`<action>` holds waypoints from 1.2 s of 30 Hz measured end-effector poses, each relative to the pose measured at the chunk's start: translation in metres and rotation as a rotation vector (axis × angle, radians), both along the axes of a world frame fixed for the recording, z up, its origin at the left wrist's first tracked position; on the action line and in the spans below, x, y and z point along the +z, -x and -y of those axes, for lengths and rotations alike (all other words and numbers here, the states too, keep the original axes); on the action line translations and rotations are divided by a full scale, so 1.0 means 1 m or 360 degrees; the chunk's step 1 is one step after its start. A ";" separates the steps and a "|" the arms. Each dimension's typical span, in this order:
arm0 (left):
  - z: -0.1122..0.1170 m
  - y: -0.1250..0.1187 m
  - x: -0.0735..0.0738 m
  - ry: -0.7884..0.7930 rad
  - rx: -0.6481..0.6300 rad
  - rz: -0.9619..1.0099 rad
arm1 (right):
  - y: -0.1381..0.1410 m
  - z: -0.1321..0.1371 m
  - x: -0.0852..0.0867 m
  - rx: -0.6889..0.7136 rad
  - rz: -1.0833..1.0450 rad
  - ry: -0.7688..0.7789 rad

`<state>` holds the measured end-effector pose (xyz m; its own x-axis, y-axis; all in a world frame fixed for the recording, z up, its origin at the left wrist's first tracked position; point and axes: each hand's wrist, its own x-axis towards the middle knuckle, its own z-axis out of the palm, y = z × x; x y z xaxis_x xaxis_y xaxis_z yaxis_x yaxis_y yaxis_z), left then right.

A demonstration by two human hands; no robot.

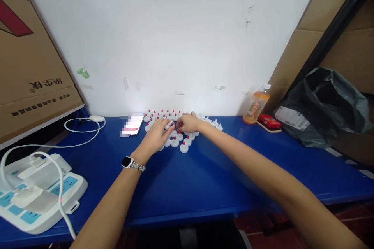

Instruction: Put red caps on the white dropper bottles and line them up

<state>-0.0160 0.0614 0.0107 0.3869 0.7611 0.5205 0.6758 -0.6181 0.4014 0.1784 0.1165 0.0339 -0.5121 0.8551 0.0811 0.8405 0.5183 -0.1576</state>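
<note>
Several white round caps with pointed nozzles stand together against the wall, many with small red tips, such as the nozzle cap at the front. Plain white nozzle caps without red tips stand at the right of the group. My left hand, wearing a watch, is closed on a white nozzle cap held tilted between thumb and fingers. Close beside it, my right hand has its fingertips pinched together over the red-tipped caps. What those fingertips hold, if anything, is too small to make out.
A phone lies left of the caps on the blue table. At the left are a power strip and a white cable. An orange drink bottle, a red box and a dark plastic bag stand at the right.
</note>
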 end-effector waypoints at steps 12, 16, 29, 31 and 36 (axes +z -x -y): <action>0.000 -0.003 -0.005 0.0043 -0.0088 0.0085 | -0.004 0.020 -0.002 -0.0064 -0.1134 0.0026; 0.008 -0.012 -0.006 0.0060 -0.0178 0.0081 | -0.007 0.051 -0.005 -0.0032 -0.2039 0.0218; 0.019 -0.024 -0.007 0.0076 -0.0265 0.0073 | -0.012 0.076 -0.016 -0.0043 -0.2060 0.0120; 0.019 -0.025 -0.007 0.0077 -0.0269 0.0068 | -0.012 0.076 -0.017 -0.0001 -0.2066 0.0170; 0.024 -0.031 -0.005 0.0062 -0.0263 0.0094 | 0.001 0.081 -0.017 -0.0080 -0.2429 0.0188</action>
<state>0.0147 0.0370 0.0057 0.4779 0.7097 0.5176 0.5410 -0.7020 0.4631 0.1771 0.0351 0.0169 0.0227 0.9077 0.4191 -0.1407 0.4179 -0.8975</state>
